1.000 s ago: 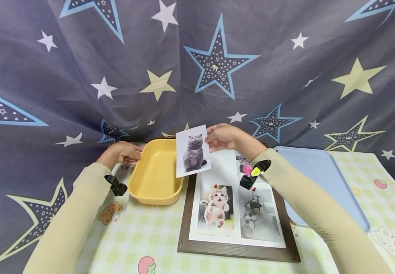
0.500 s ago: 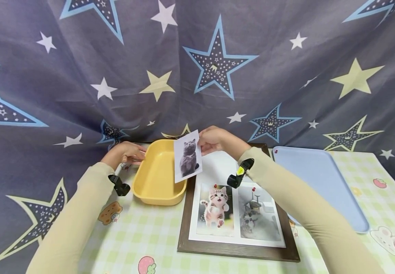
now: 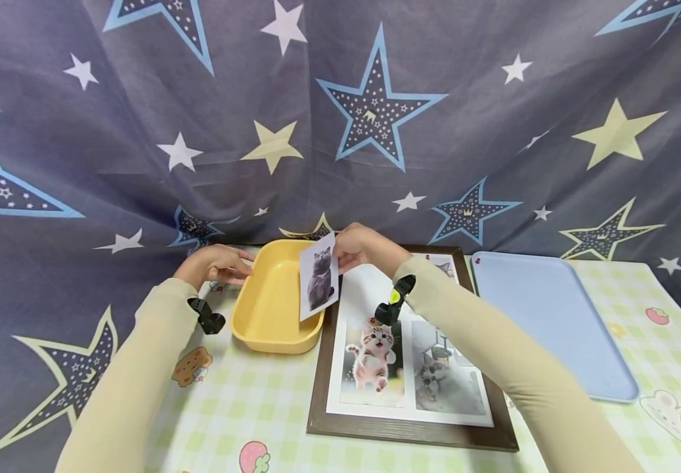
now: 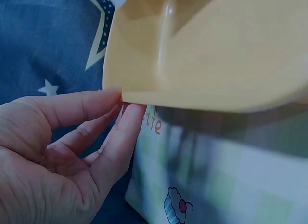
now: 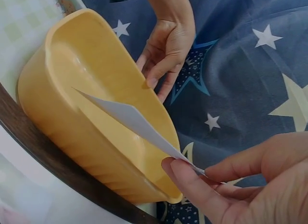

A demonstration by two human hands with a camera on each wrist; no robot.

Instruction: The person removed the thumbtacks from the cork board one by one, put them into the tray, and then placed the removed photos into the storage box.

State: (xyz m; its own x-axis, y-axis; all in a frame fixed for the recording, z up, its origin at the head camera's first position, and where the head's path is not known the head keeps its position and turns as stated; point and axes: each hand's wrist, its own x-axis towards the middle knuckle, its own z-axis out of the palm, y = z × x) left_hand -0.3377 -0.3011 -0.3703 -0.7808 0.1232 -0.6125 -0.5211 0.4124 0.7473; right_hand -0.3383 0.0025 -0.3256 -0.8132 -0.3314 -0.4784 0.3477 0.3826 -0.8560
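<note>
My right hand (image 3: 356, 246) pinches the right edge of a photo card of a grey cat (image 3: 319, 276), between thumb and fingers. The card leans over the right side of a yellow plastic basin (image 3: 266, 302); in the right wrist view its far end (image 5: 108, 106) reaches over the basin's inside. At the basin's left side, my left hand (image 4: 72, 147) pinches the rim (image 4: 159, 98) with thumb above and fingers below. The basin stands on the table just left of a brown-framed board (image 3: 414, 430).
On the board are a striped kitten photo (image 3: 374, 361) and a grey kitten photo (image 3: 446, 378); my right forearm covers part of it. Farther right lies a light blue tray (image 3: 547, 315) with a red pin (image 3: 477, 261) in its corner. A star-patterned curtain (image 3: 482, 118) hangs behind.
My right hand has moved left and slightly down with the cat photo, which has turned more edge-on. The basin has shifted slightly right, with my left hand staying on its rim.
</note>
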